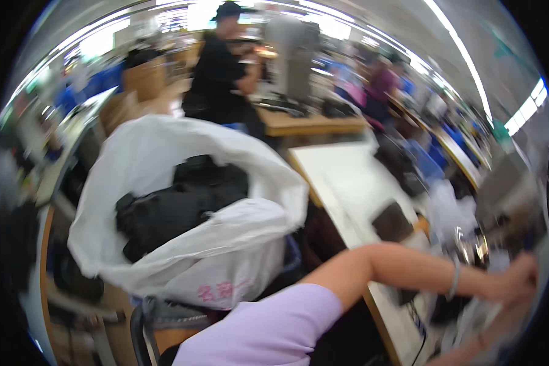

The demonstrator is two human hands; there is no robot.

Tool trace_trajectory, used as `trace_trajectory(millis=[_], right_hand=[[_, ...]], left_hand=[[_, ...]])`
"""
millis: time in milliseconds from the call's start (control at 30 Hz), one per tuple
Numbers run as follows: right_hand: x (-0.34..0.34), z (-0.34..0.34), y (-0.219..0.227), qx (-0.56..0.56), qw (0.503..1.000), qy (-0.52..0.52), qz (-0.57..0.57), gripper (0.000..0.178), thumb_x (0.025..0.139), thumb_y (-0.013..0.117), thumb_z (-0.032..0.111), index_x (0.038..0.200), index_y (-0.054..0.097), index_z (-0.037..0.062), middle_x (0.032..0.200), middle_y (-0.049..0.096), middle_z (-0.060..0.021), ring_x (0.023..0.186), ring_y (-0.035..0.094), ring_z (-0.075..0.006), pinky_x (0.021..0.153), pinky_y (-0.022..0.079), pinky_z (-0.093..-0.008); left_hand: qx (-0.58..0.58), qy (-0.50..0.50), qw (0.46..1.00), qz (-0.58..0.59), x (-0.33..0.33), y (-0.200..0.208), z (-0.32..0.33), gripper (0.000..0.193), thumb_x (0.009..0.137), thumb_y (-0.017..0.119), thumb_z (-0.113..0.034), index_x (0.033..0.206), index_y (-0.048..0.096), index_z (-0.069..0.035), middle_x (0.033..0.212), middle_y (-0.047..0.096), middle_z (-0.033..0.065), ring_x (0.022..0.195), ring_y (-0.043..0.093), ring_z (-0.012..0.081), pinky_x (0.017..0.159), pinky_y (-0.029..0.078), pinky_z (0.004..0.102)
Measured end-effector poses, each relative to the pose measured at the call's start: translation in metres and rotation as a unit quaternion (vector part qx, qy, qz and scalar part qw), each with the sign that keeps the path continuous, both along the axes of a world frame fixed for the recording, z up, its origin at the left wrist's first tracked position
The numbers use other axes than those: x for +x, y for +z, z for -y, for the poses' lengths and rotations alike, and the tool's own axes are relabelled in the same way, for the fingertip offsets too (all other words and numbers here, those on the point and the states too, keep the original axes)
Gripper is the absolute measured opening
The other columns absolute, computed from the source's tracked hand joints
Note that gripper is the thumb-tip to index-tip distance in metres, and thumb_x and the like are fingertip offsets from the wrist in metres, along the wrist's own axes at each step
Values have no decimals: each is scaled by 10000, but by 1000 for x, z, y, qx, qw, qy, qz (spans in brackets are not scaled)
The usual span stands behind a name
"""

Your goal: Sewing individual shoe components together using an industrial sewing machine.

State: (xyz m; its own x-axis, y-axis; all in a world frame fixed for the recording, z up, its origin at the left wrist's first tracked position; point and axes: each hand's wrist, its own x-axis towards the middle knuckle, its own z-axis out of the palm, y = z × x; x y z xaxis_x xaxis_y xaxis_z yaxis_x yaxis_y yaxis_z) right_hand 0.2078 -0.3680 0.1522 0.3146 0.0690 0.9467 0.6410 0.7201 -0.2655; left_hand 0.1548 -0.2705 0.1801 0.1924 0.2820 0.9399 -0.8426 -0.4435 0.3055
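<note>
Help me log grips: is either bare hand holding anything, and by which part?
It cannot be told: the bare left hand and bare right hand blur together near the right edge.

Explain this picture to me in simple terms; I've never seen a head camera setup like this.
There is no robot here: a person works bare-handed. One wide fisheye camera on their head looks down, so straight edges bend toward the rim. The bare left arm comes out of a lavender sleeve and stretches to the right edge, where the left hand is. The right forearm rises below it; its hand is blurred, so I can't tell what either holds. A dark object shows on the white table. Left of that, an open white sack contains black items.
</note>
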Motion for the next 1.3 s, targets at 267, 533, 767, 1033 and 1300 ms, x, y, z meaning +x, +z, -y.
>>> trace_trajectory(millis=[267, 533, 767, 1033, 1300], right_hand=[[29, -73, -6, 72, 926, -353, 110, 256, 895, 666, 210, 1031, 579, 12, 935, 560, -72, 861, 564, -185, 744, 460, -321], [-26, -5, 11, -73, 937, -340, 28, 164, 874, 679, 164, 848, 567, 47, 889, 605, -41, 696, 586, -125, 550, 436, -279], [-29, 20, 77, -244, 750, -491, 370, 63, 863, 626, 143, 914, 659, 131, 916, 603, -1, 745, 612, -223, 623, 495, -339], [-30, -31, 95, -207, 687, -614, 329, 176, 885, 617, 234, 833, 596, 67, 820, 571, -72, 766, 624, -273, 624, 495, -371], [-22, -26, 10, -236, 781, -546, 190, 104, 950, 515, 152, 958, 561, 59, 915, 608, -107, 737, 628, -357, 598, 490, -442]], left_hand=[[-157, -247, 942, -167, -84, 9, 3, 217, 889, 665, -125, 983, 668, 70, 828, 681, 94, 718, 646, 120, 662, 517, 238], [-266, -311, 885, -224, -64, -27, -14, 340, 928, 650, -175, 1110, 608, 108, 1027, 645, 103, 882, 604, 151, 828, 488, 272], [-268, -344, 878, -198, -50, -33, -28, 280, 943, 624, -142, 1101, 608, 88, 1032, 637, 108, 906, 600, 159, 847, 487, 286], [-442, -416, 785, -123, -42, -16, -31, 146, 929, 628, -77, 994, 617, 53, 988, 610, 88, 878, 580, 148, 826, 499, 267], [-400, -442, 788, -152, -46, -17, -33, 156, 904, 656, -57, 1026, 617, 33, 983, 596, 76, 892, 595, 155, 834, 521, 244]])
